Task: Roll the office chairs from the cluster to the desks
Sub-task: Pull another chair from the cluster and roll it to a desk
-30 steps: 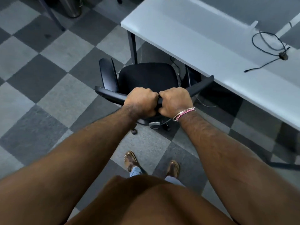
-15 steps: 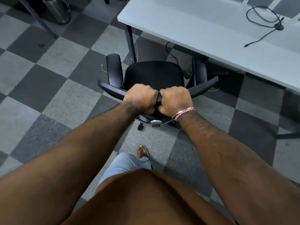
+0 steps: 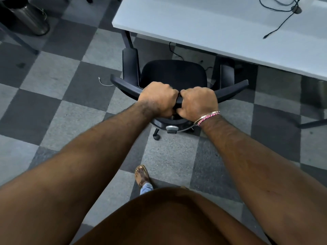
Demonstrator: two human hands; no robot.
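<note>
A black office chair (image 3: 173, 75) with two armrests stands in front of me, its seat facing the white desk (image 3: 203, 23). The seat's front edge and the right armrest sit just under the desk's near edge. My left hand (image 3: 157, 100) and my right hand (image 3: 198, 102) grip the top of the chair's backrest side by side, knuckles almost touching. A caster and the chair base show below my hands.
A black cable with a small puck (image 3: 283, 13) lies on the desk top. The desk leg (image 3: 128, 39) stands just left of the chair. A metal bin (image 3: 30, 20) is at the far left. A loose white wire (image 3: 104, 82) lies on the checkered carpet.
The chair has turned to face the desk squarely and both armrests now show. The desk edge has come nearer in view, and I have stepped forward.
</note>
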